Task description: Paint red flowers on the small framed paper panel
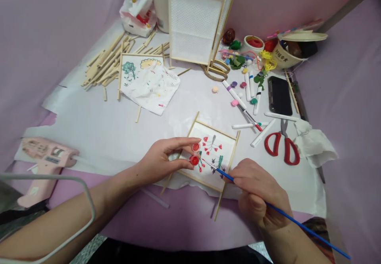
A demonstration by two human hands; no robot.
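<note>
My left hand (175, 155) pinches a small red paint pot (194, 160) with its lid flipped open, between thumb and fingers. Between the fingers of my right hand (258, 192) is a thin blue paintbrush (228, 175), its tip pointing left near the pot. Below both hands lies a wooden-stick frame (208, 182) with a white panel (228, 143). Red flowers, green shapes and dark purple stars are painted on that panel. The pot covers part of its left side.
Behind stands a tall stick-framed lantern (193, 26). Wooden sticks (104, 67) and a painted frame under a stained tissue (160, 85) lie left. A pink glue gun (47, 168) is far left. Right are markers (233, 93), red-handled scissors (282, 149) and a black phone (279, 95).
</note>
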